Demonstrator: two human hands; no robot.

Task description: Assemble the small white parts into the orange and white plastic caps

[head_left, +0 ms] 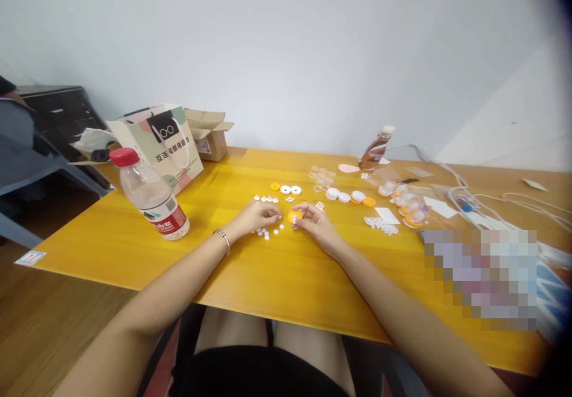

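My right hand (318, 228) grips a round orange plastic disc (294, 216) between thumb and fingers, a little above the table. Close by on the left, the fingertips of my left hand (258, 217) are pinched together; whatever is in them is too small to make out. Small white round pieces (267, 233) lie scattered beside and below my left hand. Beyond it stands a row of small white pieces with raised stems (269, 199). Farther back are an orange ring (274, 186) and white rings (295, 190).
White and orange round caps (344, 197), clear rings (322, 177) and a pile of white parts (381, 225) lie to the right. A red-capped water bottle (154, 200), paper bag (165, 146) and cardboard box (212, 137) stand left. A brown drink bottle (376, 149) and cables (451, 176) are at back right.
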